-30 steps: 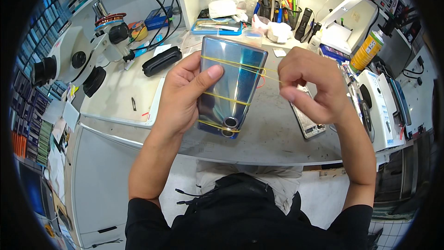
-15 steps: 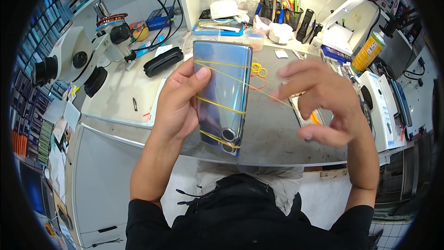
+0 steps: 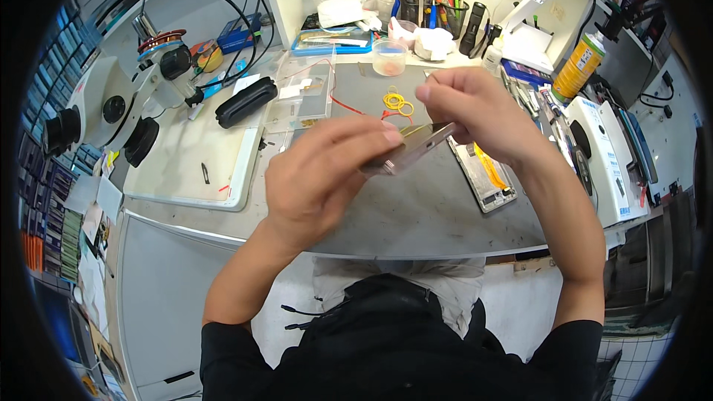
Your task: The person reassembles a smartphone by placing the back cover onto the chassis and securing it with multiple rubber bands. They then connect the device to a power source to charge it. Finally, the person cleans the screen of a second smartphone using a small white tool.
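Phone (image 3: 418, 151) has swung from back toward the camera to almost edge-on since half a second ago, and the right hand (image 3: 475, 108), which was out wide pulling a band, is now in at the phone's 2 o'clock end. It's held up over the bench, just off the middle of the view toward 1 o'clock.

Left hand (image 3: 316, 174) comes in from about 8 o'clock, fingers bent over and gripping the near end. Right-hand fingers are curled up tight by the other end, but can't tell if they're pinching band, phone or both.

Progress-wise, looks mostly banded to me: the earlier frames showed several yellow loops round it, though only one yellow band (image 3: 415, 131) shows at this angle. Whether that last stretched one is seated, no idea. Spare yellow bands (image 3: 397, 100) lie loose at 12 o'clock from the phone, and the opened phone frame (image 3: 483, 182) at 4 o'clock has no bands visible.

Looks slim, greyish-brown and shiny along the edge, a bit blurry.
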`<state>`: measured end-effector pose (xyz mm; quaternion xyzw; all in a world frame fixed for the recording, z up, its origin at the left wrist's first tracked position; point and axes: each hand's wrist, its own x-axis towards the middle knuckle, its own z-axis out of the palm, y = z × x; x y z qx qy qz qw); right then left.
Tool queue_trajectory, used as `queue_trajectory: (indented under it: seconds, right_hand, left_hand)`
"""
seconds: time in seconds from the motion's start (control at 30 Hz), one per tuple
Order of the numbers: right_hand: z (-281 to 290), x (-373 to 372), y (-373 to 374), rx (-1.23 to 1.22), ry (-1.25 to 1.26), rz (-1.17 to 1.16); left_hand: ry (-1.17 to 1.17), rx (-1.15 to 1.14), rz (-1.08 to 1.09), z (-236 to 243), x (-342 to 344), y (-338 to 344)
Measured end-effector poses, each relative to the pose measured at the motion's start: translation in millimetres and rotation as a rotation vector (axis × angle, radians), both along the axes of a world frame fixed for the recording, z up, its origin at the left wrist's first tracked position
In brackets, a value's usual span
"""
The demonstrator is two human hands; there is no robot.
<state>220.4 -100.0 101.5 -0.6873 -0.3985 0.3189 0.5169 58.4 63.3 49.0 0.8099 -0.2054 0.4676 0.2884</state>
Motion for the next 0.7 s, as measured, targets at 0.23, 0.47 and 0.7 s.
queue_trajectory:
  seconds: [0.23, 0.47, 0.7]
  right_hand:
    - [-7, -9, -7, 0.077, -0.148, 0.005]
    - [-23, -12, -9, 0.192, -0.257, 0.214]
    - [-45, -17, 9, 0.137, -0.210, -0.078]
  left_hand:
    - [-0.177, 0.210, 0.272, -24, 15, 11]
    - [-0.145, 0.276, 0.351, -40, 25, 18]
    - [0.102, 0.296, 0.446, -47, 27, 5]
